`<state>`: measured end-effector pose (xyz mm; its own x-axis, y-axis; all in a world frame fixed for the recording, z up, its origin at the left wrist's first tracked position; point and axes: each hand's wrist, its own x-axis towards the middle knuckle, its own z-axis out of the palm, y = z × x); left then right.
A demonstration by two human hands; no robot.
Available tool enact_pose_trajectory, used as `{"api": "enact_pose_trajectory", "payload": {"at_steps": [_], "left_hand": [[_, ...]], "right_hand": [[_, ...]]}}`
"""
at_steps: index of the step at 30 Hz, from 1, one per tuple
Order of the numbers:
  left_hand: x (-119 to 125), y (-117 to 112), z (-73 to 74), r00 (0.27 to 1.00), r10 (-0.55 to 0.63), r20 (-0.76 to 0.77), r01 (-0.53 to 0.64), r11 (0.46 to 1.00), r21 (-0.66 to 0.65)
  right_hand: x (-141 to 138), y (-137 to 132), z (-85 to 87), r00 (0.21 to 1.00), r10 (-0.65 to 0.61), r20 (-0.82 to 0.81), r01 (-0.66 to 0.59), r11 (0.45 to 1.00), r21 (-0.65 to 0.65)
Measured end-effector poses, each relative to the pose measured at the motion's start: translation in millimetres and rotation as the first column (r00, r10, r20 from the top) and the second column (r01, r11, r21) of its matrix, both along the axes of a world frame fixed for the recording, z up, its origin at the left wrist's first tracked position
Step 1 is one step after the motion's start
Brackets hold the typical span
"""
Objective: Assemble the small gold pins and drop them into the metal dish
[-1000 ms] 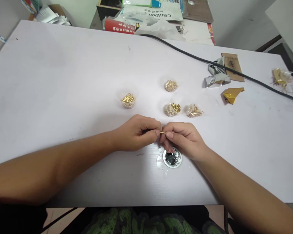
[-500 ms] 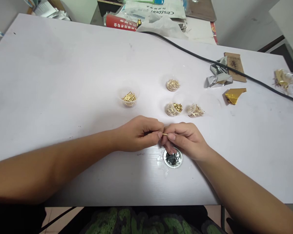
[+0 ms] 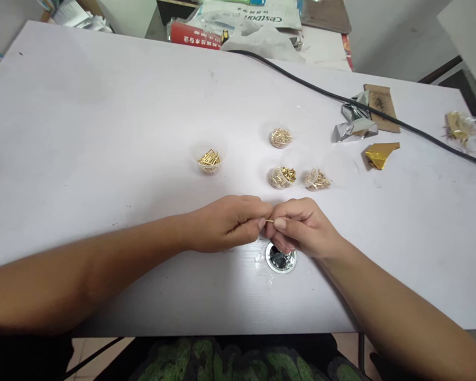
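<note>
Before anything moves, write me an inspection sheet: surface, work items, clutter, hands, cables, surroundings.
Surface: white tabletop, dark specks on it.
Work items: thin golden pin; four clear cups holding golden pieces; round disc, partly hidden by the right hand.
Clutter: silver foil, gold foil, brown card, right side.
Hands: left hand and right hand both pinch the golden pin.
Cables: black cable lying across the silver foil and brown card.
Surroundings: red packet beyond the far edge.

Head camera: you wear it high, at the near side of the white table [image 3: 115,106].
Gaze: forward and down, across the table.
Nearness: most of the table fits, with your clothing [image 3: 222,362] below its near edge.
</note>
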<state>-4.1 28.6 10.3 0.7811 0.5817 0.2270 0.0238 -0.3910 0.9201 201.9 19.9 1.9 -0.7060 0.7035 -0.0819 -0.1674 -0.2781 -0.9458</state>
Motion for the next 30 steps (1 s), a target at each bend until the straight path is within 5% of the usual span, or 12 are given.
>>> {"api": "enact_pose_trajectory", "payload": {"at_steps": [11,16,22,27,30], "left_hand": [[1,-1,-2.3,1.0,0.005,0.008,-0.005,1.0,-0.026],[0,-4,-1.9,0.998,0.054,0.042,-0.039,0.952,-0.302],[-2,-4,10.3,0.997,0.069,0.02,-0.058,0.937,-0.345],[0,-13,22.9,0.996,0.081,0.038,-0.061,0.924,-0.377],[4,-18,31.2,0.998,0.041,0.041,-0.025,0.942,-0.334]], "right_hand": [[0,-1,-5.1,1.0,-0.009,-0.008,0.009,1.0,-0.022],[-10,-8,-0.4,0.992,-0.128,0.009,0.126,0.989,0.083],[-23,-19,7.9,0.9,-0.435,0.003,0.395,0.82,0.413],[-27,-25,14.6,0.912,-0.37,-0.176,0.41,0.818,0.403],[-25,-26,28.3,0.909,-0.325,-0.26,0.414,0.77,0.486]]}}
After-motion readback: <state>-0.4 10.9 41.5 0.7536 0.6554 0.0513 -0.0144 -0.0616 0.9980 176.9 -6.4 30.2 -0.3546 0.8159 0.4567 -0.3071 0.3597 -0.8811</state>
